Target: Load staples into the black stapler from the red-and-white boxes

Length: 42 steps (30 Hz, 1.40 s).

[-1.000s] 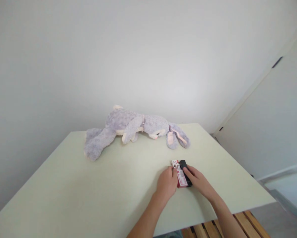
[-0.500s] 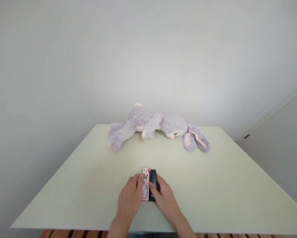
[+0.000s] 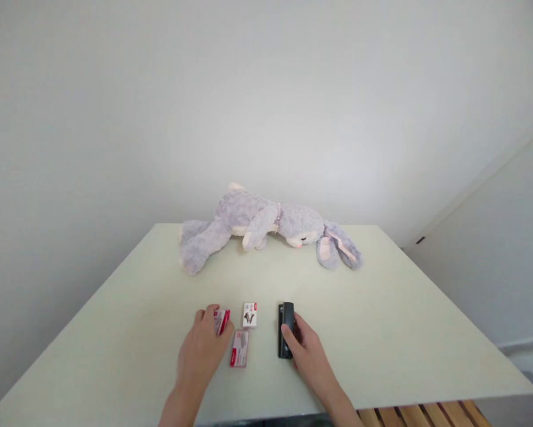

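Note:
My left hand [image 3: 204, 338] is closed around a small red-and-white box [image 3: 221, 322], its thumb and fingers on opposite sides. Just right of that hand, two more small boxes lie on the table: a white box with a dark clip-like picture [image 3: 249, 315], and nearer me a pink-and-red staple box [image 3: 240, 349]. A black stapler [image 3: 288, 329] lies lengthwise away from me, gripped by my right hand [image 3: 306, 347] with the thumb on its top and the fingers along its right side. Part of the left-hand box is covered by fingers.
A lilac plush rabbit [image 3: 244, 213] lies on its side along the back of the pale table [image 3: 373, 320], against the wall [image 3: 266, 107]. Wooden slats [image 3: 418, 415] show below the front edge at the right.
The boxes and stapler, side by side before, are now apart. My left hand has moved left with one box, leaving two on the table. The view has shifted slightly right.

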Each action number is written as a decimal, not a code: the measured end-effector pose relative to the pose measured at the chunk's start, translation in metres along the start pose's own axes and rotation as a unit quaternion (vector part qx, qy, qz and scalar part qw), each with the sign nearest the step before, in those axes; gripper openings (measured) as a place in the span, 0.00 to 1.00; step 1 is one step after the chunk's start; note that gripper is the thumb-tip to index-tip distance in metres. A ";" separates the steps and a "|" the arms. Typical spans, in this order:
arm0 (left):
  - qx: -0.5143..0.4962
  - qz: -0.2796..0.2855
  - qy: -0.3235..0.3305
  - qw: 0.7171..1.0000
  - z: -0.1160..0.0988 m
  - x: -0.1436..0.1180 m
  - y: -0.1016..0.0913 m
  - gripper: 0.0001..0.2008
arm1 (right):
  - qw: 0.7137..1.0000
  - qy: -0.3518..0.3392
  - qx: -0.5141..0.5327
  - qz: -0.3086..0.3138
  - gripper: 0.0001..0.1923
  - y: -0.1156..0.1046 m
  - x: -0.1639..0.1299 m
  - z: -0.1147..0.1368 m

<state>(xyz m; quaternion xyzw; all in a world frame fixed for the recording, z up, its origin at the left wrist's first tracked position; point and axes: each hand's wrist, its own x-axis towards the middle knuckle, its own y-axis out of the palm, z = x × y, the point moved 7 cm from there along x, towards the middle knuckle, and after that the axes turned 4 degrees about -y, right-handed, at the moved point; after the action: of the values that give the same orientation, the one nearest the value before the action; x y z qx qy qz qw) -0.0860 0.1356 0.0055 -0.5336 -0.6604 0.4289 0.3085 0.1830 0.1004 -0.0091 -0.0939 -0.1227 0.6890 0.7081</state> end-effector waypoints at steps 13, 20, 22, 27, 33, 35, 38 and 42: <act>0.055 0.004 0.139 0.989 0.034 -0.020 -0.002 0.18 | 0.999 0.015 -0.034 -0.003 0.29 0.002 0.003 -0.013; 0.043 -0.093 0.174 0.979 -0.002 -0.043 -0.003 0.19 | 0.993 -0.004 -0.114 0.011 0.23 -0.014 -0.008 -0.005; 0.018 -0.055 0.203 0.977 -0.022 -0.053 0.004 0.15 | 0.992 -0.002 -0.127 0.012 0.21 -0.022 -0.014 -0.006; -0.031 -0.062 0.195 0.978 -0.044 -0.067 0.021 0.23 | 0.986 -0.014 -0.168 0.020 0.17 -0.037 -0.023 -0.006; -0.076 -0.084 0.156 0.981 -0.036 -0.081 0.040 0.22 | 0.973 -0.095 -0.208 -0.006 0.22 -0.046 -0.018 0.005; -0.072 -0.032 0.191 0.978 -0.046 -0.091 0.048 0.23 | 0.974 -0.110 -0.196 -0.003 0.24 -0.043 -0.013 0.011; -0.056 0.020 0.251 0.966 -0.061 -0.103 0.054 0.29 | 0.977 -0.122 -0.172 0.016 0.25 -0.029 -0.006 0.024; -0.021 0.037 0.301 0.953 -0.061 -0.104 0.059 0.33 | 0.972 -0.151 -0.177 0.042 0.22 0.008 0.000 0.044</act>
<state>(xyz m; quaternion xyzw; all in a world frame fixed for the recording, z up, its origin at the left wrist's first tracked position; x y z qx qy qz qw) 0.0174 0.0528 -0.0150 -0.6685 -0.5254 0.2460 0.4654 0.1626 0.0992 0.0301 -0.1173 -0.3442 0.6918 0.6239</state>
